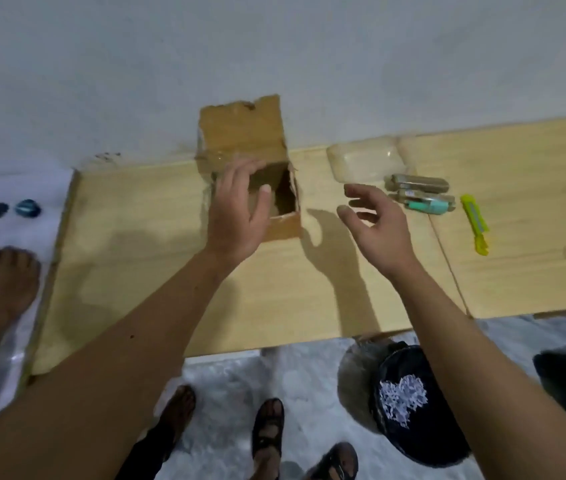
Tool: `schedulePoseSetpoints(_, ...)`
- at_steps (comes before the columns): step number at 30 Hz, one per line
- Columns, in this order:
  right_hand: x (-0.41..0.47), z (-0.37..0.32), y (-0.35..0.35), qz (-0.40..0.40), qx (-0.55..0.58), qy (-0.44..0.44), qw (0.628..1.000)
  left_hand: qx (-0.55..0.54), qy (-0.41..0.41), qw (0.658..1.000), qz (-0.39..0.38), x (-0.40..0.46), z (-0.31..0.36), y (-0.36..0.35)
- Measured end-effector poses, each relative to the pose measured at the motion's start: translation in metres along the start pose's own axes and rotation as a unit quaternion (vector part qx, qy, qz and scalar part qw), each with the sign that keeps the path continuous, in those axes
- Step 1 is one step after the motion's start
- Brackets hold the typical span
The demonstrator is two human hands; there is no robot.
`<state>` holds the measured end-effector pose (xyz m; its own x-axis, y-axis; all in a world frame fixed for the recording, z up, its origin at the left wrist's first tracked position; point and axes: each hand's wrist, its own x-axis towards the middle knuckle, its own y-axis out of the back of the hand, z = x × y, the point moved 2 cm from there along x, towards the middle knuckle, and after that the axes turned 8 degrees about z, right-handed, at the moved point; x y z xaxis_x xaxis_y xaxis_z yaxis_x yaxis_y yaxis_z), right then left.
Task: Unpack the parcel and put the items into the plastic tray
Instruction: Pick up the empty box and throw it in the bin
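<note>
Now we are steadying parcel [250, 168] with left hand [240, 209], fingers spread over open top, gripping nothing. Right of parcel, right hand [375, 223] hovering open, empty. Beyond it, plastic tray [364, 161] waiting; we should be reaching straight down inside.

From my remote seat I read the parcel [246, 140], centre of the frame, as raw brown cardboard: matt, fibrous, with ragged torn edges and a glossy strip of clear tape along its left side. The table [156, 258] under it looks like pale wood-grain laminate, smooth with a soft sheen. Upper right, the plastic tray [364, 161] is translucent and cloudy. Beside it, the packets [420, 194] show shiny clear wrapping. At the right, the utility knife [475, 223] is bright, smooth yellow-green plastic. The wall [274, 46] above is flat, matt paint.
</note>
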<state>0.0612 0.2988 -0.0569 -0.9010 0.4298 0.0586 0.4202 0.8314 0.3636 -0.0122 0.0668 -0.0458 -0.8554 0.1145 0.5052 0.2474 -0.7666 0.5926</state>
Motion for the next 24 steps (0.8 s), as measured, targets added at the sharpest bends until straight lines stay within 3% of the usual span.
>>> schedulePoseSetpoints(3,0.035,-0.029,-0.062,-0.069,0.023,-0.028,0.997,-0.039,0.177,0.982,0.058,0.018,-0.032,0.019)
schedulePoseSetpoints(6,0.061,-0.043,-0.105,-0.105,0.069,-0.102,0.987,-0.107,0.368,0.922,0.046,0.033,-0.054,0.022)
schedulePoseSetpoints(8,0.07,-0.042,-0.12,-0.106,0.092,-0.142,0.98,-0.183,0.44,0.879,0.024,0.039,-0.067,0.014)
schedulePoseSetpoints(12,0.072,-0.033,-0.132,-0.09,0.142,-0.161,0.972,-0.3,0.479,0.825,0.0,0.043,-0.111,-0.013)
schedulePoseSetpoints(17,0.072,-0.027,-0.125,-0.046,0.21,-0.178,0.96,-0.371,0.465,0.804,0.023,0.05,-0.069,0.006)
schedulePoseSetpoints(20,0.069,-0.022,-0.112,-0.062,0.271,-0.199,0.94,-0.428,0.483,0.764,0.014,0.041,-0.082,0.011)
schedulePoseSetpoints(22,0.065,-0.017,-0.108,-0.089,0.234,-0.168,0.953,-0.415,0.486,0.769,-0.025,0.036,-0.082,0.011)
schedulePoseSetpoints(24,0.06,-0.011,-0.105,-0.113,0.193,-0.117,0.968,-0.357,0.467,0.807,-0.054,0.028,-0.081,0.008)
